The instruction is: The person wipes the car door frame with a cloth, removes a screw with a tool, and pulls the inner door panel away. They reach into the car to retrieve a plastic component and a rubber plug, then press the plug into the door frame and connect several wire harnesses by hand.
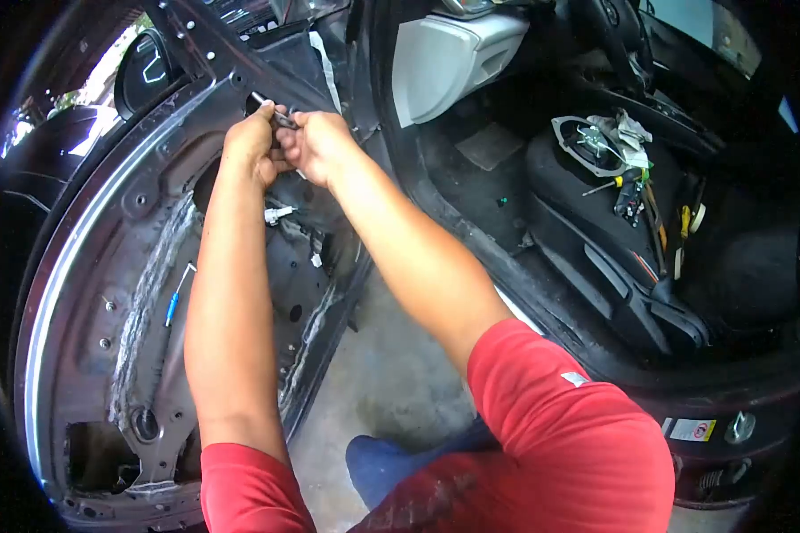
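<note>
1. Door point(80, 355): stripped inner face showing, left of seat.
2. Seat point(562, 197): dark, loose parts point(631, 195) and tools point(684, 220) on it.
3. Left hand point(249, 147), right hand point(318, 149): close together, fingers closed.
4. Blue-handled tool point(172, 306): at door, just beside left forearm point(233, 293).
5. Metal piece point(284, 119): gripped by both hands at door's upper corner.
6. Connector point(278, 214): white, at door.

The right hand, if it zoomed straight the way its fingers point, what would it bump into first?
Probably the left hand, just across from the right hand. The metal tool is already at its fingertips; exact depth is hard to tell from this one view.
</note>
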`<action>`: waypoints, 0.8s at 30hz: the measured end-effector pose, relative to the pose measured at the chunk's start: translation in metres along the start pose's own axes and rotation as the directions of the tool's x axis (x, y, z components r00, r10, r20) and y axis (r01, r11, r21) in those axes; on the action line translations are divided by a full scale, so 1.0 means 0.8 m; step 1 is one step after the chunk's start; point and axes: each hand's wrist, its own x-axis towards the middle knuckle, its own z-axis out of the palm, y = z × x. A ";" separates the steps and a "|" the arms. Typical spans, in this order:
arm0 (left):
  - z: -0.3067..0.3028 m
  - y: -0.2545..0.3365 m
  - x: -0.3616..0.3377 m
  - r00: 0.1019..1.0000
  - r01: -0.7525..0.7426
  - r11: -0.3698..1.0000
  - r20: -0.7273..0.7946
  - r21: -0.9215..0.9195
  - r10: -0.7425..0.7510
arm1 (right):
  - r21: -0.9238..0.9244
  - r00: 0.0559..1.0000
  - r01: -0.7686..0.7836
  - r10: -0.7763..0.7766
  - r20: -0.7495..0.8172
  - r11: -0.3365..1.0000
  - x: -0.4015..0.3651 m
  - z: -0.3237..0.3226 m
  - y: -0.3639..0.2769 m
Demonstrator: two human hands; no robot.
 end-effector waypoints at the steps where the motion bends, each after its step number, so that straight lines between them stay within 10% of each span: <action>1: -0.004 -0.002 0.011 0.999 -0.028 0.999 0.022 -0.040 0.029 | -0.329 0.976 0.128 -0.178 -0.126 0.936 -0.025 0.026 0.006; 2: -0.008 -0.002 0.013 0.999 -0.029 0.998 0.030 -0.054 0.031 | -0.632 0.909 0.184 -0.375 -0.183 0.753 -0.033 0.038 0.014; 4: -0.003 -0.007 0.021 0.998 -0.064 0.993 -0.029 -0.096 0.062 | -0.940 0.536 0.303 -0.787 0.306 -0.159 -0.034 0.030 0.033; 7: -0.002 -0.008 0.022 0.998 -0.051 0.990 -0.027 -0.130 0.048 | -0.907 0.550 0.356 -0.735 0.397 -0.225 -0.012 0.018 0.033; 10: -0.013 -0.006 0.026 0.998 -0.036 0.997 0.043 -0.071 0.039 | -0.767 0.793 0.293 -0.594 -0.139 0.571 -0.020 0.055 0.032; 13: -0.010 -0.008 0.020 0.999 -0.036 0.996 0.020 -0.080 0.038 | -0.333 0.968 0.153 -0.208 -0.139 0.931 0.011 0.023 0.012; 18: -0.008 -0.012 0.025 0.997 -0.041 0.982 0.057 -0.184 0.053 | -0.839 0.855 0.330 -0.513 0.072 0.432 -0.048 0.050 0.019; 20: -0.012 -0.013 0.037 0.997 -0.031 0.993 0.072 -0.113 0.039 | -0.864 0.652 0.428 -0.573 0.497 -0.264 -0.052 0.036 0.012; 22: -0.013 -0.024 0.064 0.993 -0.096 0.969 0.051 -0.230 0.110 | -0.854 0.620 0.419 -0.591 0.516 -0.307 -0.037 0.035 0.016; 24: -0.005 -0.010 0.025 0.997 -0.065 0.989 0.023 -0.135 0.069 | -0.913 0.633 0.408 -0.712 0.305 -0.028 -0.017 0.025 0.018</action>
